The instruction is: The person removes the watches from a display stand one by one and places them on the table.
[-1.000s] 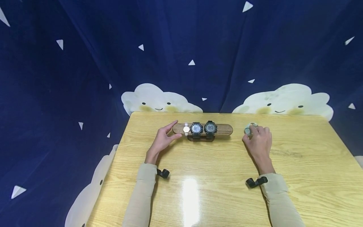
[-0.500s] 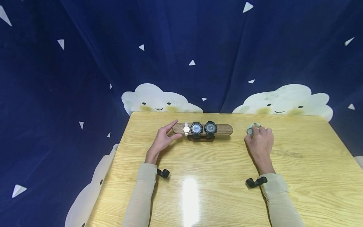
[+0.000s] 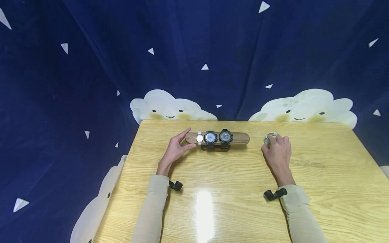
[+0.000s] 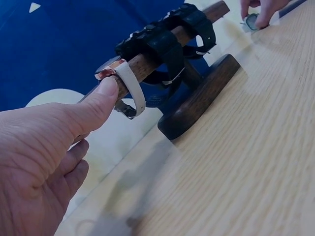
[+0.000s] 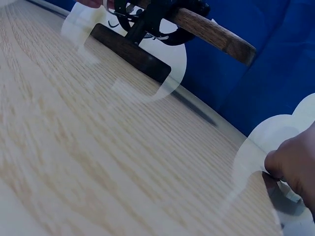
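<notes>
A wooden watch stand [image 3: 241,138], a rounded bar on a dark base [image 4: 199,101], stands near the table's back. My left hand [image 3: 174,148] grips its left end, thumb in front; the left wrist view shows the thumb beside a white-strapped watch [image 3: 199,138]. Two bulky black watches [image 3: 210,137] [image 3: 226,136] are strapped on to the right of it. Right of the stand, my right hand [image 3: 278,153] pinches a pale green watch [image 3: 266,140] at the table surface. Its fingers cover much of that watch, and the right wrist view shows only a little of it.
The light wood table [image 3: 231,189] ends at a dark blue curtain [image 3: 194,44] printed with clouds and white triangles. Bare bar extends right of the black watches. A black camera mount [image 3: 275,194] sits on each wrist.
The pale green watch has turned in my right hand, so its face shows less and its looped strap more. That hand has shifted slightly. My left hand keeps its grip on the stand.
</notes>
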A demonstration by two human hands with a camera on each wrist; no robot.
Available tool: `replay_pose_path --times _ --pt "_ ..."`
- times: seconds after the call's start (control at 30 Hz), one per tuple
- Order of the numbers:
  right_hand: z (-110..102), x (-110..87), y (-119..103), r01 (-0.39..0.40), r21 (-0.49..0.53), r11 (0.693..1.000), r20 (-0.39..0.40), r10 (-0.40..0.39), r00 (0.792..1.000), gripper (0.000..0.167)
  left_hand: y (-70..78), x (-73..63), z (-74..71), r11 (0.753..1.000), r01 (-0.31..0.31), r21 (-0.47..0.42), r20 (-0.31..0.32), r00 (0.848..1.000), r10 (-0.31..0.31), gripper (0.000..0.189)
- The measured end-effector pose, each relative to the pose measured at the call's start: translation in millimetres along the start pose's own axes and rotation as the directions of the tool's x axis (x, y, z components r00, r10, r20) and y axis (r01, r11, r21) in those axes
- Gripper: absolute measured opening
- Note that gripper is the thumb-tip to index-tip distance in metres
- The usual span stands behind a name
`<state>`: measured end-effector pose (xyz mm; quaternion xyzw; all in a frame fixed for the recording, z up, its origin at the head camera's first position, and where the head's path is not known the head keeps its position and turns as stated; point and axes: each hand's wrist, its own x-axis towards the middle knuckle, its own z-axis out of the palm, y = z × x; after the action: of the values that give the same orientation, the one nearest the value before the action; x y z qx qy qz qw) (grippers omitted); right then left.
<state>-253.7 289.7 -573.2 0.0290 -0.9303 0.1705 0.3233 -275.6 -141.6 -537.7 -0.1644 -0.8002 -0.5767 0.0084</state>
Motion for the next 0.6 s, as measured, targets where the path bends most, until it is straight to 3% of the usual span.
replay_pose_path --times 0.27,0.6 --pt "2.6 0.6 0.1 0.031 0.050 0.998 -0.077 -0.027 0.997 0.029 -0.5 0.4 4.6 0.996 0.035 -0.086 0.014 0.999 -0.034 0.081" --pt "0.9 6.3 -7.6 0.065 0.195 0.979 -0.197 -0.026 0.980 0.034 -2.1 0.4 3.1 0.994 0.030 -0.101 0.012 0.999 -0.029 0.078"
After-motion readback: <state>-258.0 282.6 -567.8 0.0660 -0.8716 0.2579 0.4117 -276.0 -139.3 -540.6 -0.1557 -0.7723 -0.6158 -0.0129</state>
